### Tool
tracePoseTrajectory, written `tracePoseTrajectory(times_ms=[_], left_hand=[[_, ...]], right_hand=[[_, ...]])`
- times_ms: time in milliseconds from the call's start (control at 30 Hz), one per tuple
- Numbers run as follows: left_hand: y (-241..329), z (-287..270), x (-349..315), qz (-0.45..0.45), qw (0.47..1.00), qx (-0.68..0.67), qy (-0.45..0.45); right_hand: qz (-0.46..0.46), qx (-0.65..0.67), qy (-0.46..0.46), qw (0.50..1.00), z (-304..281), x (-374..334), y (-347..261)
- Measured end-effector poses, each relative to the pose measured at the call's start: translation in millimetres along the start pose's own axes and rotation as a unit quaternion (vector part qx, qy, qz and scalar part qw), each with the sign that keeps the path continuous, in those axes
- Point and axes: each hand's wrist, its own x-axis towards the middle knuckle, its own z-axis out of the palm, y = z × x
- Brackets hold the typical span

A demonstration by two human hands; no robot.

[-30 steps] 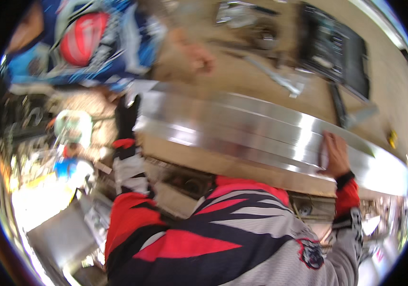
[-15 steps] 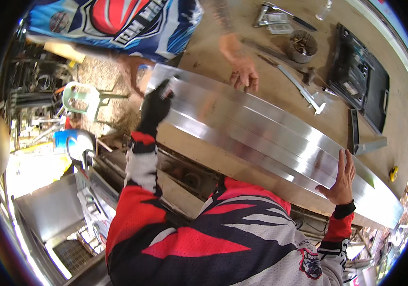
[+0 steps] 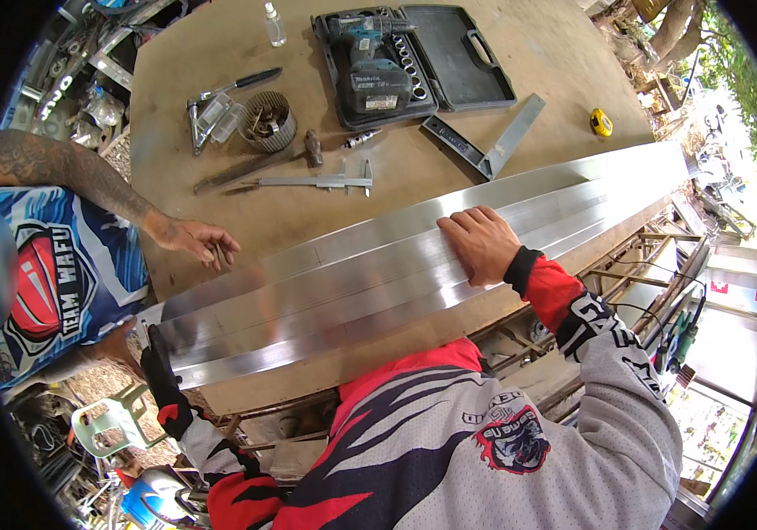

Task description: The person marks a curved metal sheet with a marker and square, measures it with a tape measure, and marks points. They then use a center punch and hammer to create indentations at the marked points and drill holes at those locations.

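A long shiny metal sheet (image 3: 334, 296) with lengthwise lines lies across the table's near side. My left hand (image 3: 164, 362), in a black glove, is at the sheet's left end, its fingers bent round a small pale thing too blurred to name. My bare right hand (image 3: 486, 247) rests palm down on the sheet right of its middle, fingers stretched over the metal and bent a little at the tips. Beyond the sheet's left part, a co-worker's hand (image 3: 197, 243) hovers with loosely curled fingers. A vernier caliper (image 3: 312, 182) lies on the table behind the sheet.
Behind the sheet are a hammer (image 3: 313, 150), a round holder with small metal parts (image 3: 268, 132), a spray bottle (image 3: 274, 26), a cordless drill (image 3: 374, 79) on an open black case (image 3: 467, 62), a square (image 3: 513, 137) and a yellow tape measure (image 3: 602, 122). A pale green chair (image 3: 113, 424) stands lower left.
My view has turned to the right. My right hand has gone from spread fingers at the sheet's right part to resting nearer its middle. The co-worker's hand has come off the sheet's far edge.
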Motion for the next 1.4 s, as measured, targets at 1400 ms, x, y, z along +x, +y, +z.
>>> tracePoseTrajectory(times_ms=[1400], left_hand=[[89, -45, 70, 0.140, 0.936, -0.323, 0.007]], right_hand=[[-0.134, -0.242, 0.211, 0.938, -270, 186, 58]])
